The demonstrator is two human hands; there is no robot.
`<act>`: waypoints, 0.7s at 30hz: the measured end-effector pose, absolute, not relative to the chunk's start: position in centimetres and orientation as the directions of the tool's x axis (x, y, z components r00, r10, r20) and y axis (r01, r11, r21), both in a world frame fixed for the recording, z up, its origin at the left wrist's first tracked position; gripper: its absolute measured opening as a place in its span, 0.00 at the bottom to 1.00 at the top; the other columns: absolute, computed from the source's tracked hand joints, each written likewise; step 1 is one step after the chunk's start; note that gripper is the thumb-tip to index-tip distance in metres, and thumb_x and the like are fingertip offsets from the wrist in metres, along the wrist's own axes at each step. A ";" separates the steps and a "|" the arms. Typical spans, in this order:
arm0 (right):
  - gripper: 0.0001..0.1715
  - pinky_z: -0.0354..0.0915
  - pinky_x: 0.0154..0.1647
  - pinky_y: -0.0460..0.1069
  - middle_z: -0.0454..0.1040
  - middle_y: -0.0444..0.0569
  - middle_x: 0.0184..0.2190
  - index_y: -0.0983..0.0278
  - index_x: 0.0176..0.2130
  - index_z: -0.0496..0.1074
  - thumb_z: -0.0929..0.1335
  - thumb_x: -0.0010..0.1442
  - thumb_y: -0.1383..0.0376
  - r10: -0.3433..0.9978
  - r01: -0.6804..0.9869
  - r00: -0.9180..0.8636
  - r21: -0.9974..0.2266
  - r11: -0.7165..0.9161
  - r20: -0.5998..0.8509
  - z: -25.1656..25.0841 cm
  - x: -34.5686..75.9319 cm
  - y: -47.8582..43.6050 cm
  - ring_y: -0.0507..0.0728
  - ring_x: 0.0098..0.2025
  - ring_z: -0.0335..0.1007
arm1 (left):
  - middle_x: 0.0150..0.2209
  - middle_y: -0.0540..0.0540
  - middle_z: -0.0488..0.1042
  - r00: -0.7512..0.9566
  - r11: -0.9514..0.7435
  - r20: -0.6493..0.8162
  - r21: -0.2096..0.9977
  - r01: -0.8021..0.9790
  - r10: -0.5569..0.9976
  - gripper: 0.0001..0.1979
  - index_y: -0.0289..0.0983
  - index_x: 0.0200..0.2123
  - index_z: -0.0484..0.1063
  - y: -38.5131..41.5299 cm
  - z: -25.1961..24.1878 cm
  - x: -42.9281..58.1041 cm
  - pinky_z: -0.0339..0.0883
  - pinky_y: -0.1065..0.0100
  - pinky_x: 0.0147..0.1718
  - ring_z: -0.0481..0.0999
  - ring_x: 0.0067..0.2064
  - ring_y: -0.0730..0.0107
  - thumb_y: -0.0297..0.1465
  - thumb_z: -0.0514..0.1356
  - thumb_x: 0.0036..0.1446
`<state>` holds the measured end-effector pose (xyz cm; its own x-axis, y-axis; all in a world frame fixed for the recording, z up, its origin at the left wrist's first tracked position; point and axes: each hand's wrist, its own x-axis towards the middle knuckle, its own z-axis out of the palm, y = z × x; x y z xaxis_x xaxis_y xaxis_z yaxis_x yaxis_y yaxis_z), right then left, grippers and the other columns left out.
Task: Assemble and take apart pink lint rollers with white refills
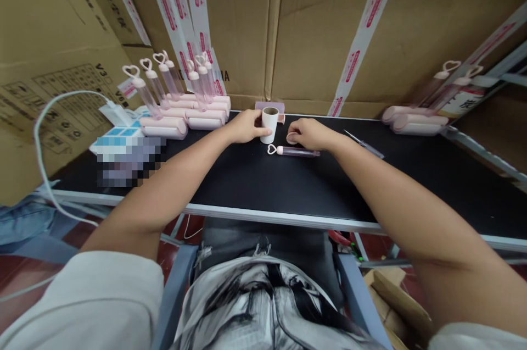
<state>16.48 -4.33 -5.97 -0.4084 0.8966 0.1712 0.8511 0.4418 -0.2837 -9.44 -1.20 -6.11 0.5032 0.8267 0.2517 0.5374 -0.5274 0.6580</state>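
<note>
My left hand [247, 127] is closed around the side of a white tube [269, 126], open at the top and standing upright on the black table. To its right, my right hand [307, 133] pinches a small round pink cap [292, 138] just above the tabletop. A clear wand with a pink heart-shaped handle [297, 151] lies flat in front of both hands. Behind the tube sits a small pinkish-purple box [269, 105], partly hidden by the tube.
Pink rollers with heart-topped wands [164, 126] stand in rows at the left, beside a power strip [119, 133]. More such pieces [420, 123] stand at the right. A slim pointed tool [364, 144] lies right of my hand. Cardboard [308, 37] walls the back edge.
</note>
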 end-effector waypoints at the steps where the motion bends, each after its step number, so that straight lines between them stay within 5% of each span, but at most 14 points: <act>1: 0.06 0.69 0.43 0.53 0.85 0.50 0.35 0.62 0.34 0.82 0.72 0.63 0.66 0.897 0.840 -0.365 -0.329 0.433 0.249 -6.0 16.5 -4.4 0.60 0.38 0.80 | 0.46 0.43 0.85 0.511 -0.530 0.252 0.668 0.523 0.822 0.18 0.35 0.47 0.77 -1.3 -6.2 -9.3 0.74 0.58 0.49 0.82 0.45 0.60 0.34 0.72 0.54; 6: 0.09 0.74 0.36 0.53 0.82 0.47 0.29 0.63 0.40 0.81 0.71 0.66 0.60 0.820 0.542 -0.100 -0.660 0.520 0.564 -5.8 16.2 -5.0 0.58 0.29 0.79 | 0.54 0.38 0.83 0.471 -0.534 0.281 0.618 0.577 0.836 0.26 0.35 0.56 0.71 -2.6 -6.5 -8.4 0.74 0.58 0.52 0.82 0.51 0.57 0.38 0.70 0.58; 12: 0.14 0.79 0.54 0.59 0.88 0.52 0.47 0.59 0.46 0.86 0.71 0.66 0.61 0.600 0.522 -0.061 -0.487 0.700 0.798 -5.7 14.6 -6.9 0.63 0.49 0.86 | 0.46 0.42 0.81 0.554 -0.633 0.331 0.547 0.547 0.764 0.22 0.37 0.53 0.69 -3.0 -6.7 -7.4 0.72 0.59 0.47 0.81 0.44 0.59 0.37 0.68 0.59; 21: 0.21 0.76 0.65 0.63 0.87 0.55 0.55 0.62 0.53 0.87 0.67 0.68 0.66 0.585 0.617 -0.196 -0.364 0.698 0.787 -6.1 14.0 -6.9 0.66 0.59 0.84 | 0.40 0.46 0.78 0.600 -0.663 0.341 0.583 0.469 0.724 0.17 0.38 0.48 0.68 -2.4 -7.3 -7.1 0.71 0.61 0.43 0.77 0.40 0.62 0.38 0.67 0.61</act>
